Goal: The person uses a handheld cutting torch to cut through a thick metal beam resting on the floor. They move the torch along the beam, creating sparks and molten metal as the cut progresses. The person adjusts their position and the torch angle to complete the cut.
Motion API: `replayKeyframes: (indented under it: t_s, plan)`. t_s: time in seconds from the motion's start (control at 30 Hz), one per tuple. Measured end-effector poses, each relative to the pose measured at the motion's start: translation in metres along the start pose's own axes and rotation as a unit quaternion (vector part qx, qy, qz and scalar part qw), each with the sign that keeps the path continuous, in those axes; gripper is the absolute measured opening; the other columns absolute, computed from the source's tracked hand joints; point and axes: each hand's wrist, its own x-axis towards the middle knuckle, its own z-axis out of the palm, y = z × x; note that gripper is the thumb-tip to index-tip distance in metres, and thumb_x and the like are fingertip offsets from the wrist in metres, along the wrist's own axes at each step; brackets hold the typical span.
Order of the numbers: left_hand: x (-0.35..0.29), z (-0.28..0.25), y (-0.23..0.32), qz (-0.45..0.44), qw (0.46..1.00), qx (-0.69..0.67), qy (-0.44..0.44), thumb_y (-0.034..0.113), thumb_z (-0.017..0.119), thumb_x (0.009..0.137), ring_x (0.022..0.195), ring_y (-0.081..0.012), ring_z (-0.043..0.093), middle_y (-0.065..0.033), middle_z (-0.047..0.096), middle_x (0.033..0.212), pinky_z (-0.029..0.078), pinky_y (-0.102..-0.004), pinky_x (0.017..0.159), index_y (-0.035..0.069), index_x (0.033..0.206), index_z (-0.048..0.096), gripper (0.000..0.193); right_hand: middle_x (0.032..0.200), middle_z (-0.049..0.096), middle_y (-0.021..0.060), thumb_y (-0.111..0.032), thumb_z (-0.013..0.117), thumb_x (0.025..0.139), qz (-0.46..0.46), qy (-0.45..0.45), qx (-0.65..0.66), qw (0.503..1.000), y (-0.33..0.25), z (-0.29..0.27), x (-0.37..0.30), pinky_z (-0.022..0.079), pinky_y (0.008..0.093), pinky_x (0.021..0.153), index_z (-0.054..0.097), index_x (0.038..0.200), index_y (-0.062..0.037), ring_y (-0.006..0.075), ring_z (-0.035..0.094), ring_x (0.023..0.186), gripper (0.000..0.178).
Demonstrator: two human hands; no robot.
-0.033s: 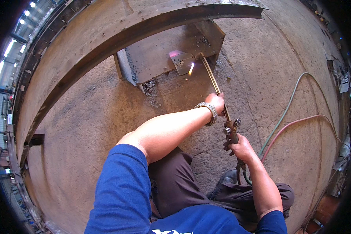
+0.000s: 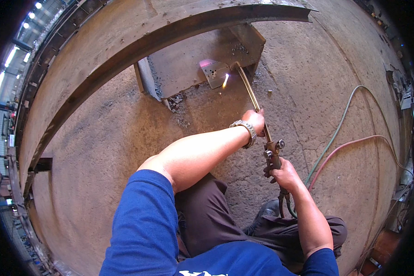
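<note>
A long brass cutting torch (image 2: 250,92) slants up and away from me, its head over a small metal plate (image 2: 213,76) with holes in it. A bright flame (image 2: 226,81) burns at the plate's right edge. My left hand (image 2: 255,122), with a braided band at the wrist, is closed around the torch's tubes. Lower down, my right hand (image 2: 284,175) grips the torch handle just below its valve knobs (image 2: 273,149). The small plate lies on a wider steel piece (image 2: 175,64) with upright sides; what lies under the torch head is hidden.
A long steel beam (image 2: 138,53) curves across the far side and down the left. Green hose (image 2: 343,120) and red hose (image 2: 345,146) run over the floor at right. Dark scraps (image 2: 177,102) and a small metal bit (image 2: 269,92) lie near the steel piece.
</note>
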Motion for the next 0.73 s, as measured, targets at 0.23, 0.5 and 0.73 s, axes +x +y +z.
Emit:
replayKeyframes:
  t_s: [0.23, 0.5, 0.73]
  plan:
    - [0.002, 0.001, 0.004, 0.049, 0.999, 0.01, 0.01, 0.031, 0.048, 0.103, 0.084, -0.0322, 0.072, -0.0177, 0.066, 0.095, 0.064, -0.0478, 0.067, -0.008, 0.109, 0.054, 0.041, 0.097, 0.069, 0.0094, -0.003, 0.06, 0.082, -0.009, -0.005, 0.016, 1.0, 0.001, -0.005, 0.007, 0.054, 0.0322, 0.062, 0.055, 0.114, -0.0009, 0.0183, 0.068, 0.086, 0.033]
    - [0.002, 0.003, 0.007, 0.035, 0.999, 0.023, 0.023, 0.033, 0.049, 0.102, 0.083, -0.0325, 0.072, -0.0185, 0.068, 0.095, 0.065, -0.0466, 0.066, -0.01, 0.107, 0.055, 0.043, 0.097, 0.07, 0.0081, -0.002, 0.055, 0.083, -0.01, -0.005, 0.003, 1.0, 0.004, -0.008, 0.009, 0.053, 0.0322, 0.065, 0.056, 0.118, -0.0011, 0.016, 0.064, 0.084, 0.035]
    - [0.026, -0.002, -0.007, 0.036, 0.999, 0.033, 0.012, 0.033, 0.048, 0.102, 0.084, -0.0325, 0.072, -0.0205, 0.067, 0.098, 0.064, -0.0468, 0.063, -0.008, 0.115, 0.054, 0.043, 0.096, 0.07, 0.0082, -0.003, 0.056, 0.083, -0.005, -0.013, 0.004, 1.0, 0.0, -0.007, 0.009, 0.053, 0.0323, 0.066, 0.057, 0.116, -0.0013, 0.0162, 0.065, 0.084, 0.034]
